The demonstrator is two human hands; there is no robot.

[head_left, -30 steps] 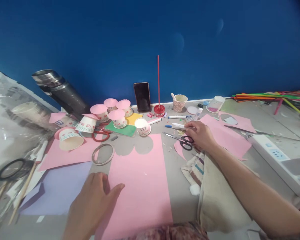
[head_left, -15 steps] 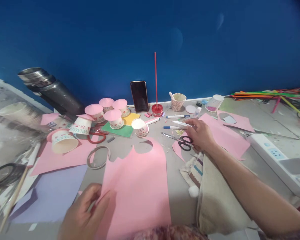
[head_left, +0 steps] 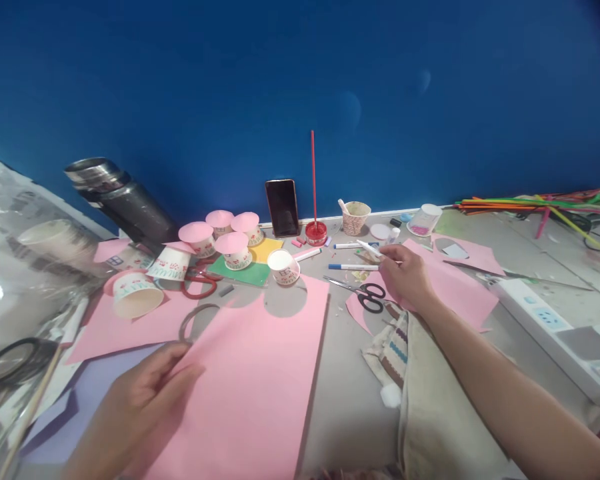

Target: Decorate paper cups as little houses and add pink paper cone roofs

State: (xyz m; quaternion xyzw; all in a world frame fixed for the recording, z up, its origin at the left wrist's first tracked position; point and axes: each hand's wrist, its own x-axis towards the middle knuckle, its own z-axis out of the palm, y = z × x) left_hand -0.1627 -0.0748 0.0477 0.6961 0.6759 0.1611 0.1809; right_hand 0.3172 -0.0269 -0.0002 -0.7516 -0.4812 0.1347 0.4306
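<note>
My left hand (head_left: pixel 145 393) pinches the left edge of a large pink paper sheet (head_left: pixel 250 380) with round cut-outs along its far edge; the sheet lies slanted in front of me. My right hand (head_left: pixel 405 273) is stretched out to the right and holds a white marker pen (head_left: pixel 370 249) between its fingers. Black-handled scissors (head_left: pixel 367 297) lie on the table just left of that hand. A blue-capped marker (head_left: pixel 353 267) lies beside them.
Several paper cups with pink tops (head_left: pixel 230 237) stand behind the sheet on green and yellow card. Red scissors (head_left: pixel 197 283), a tape ring (head_left: pixel 197 317), a phone (head_left: pixel 283 207), a steel flask (head_left: pixel 123 197), a power strip (head_left: pixel 545 317) and coloured sticks (head_left: pixel 540 200) surround the work area.
My left hand went from resting flat to gripping the pink sheet and turned it aslant. My right hand lifted the white marker off the table.
</note>
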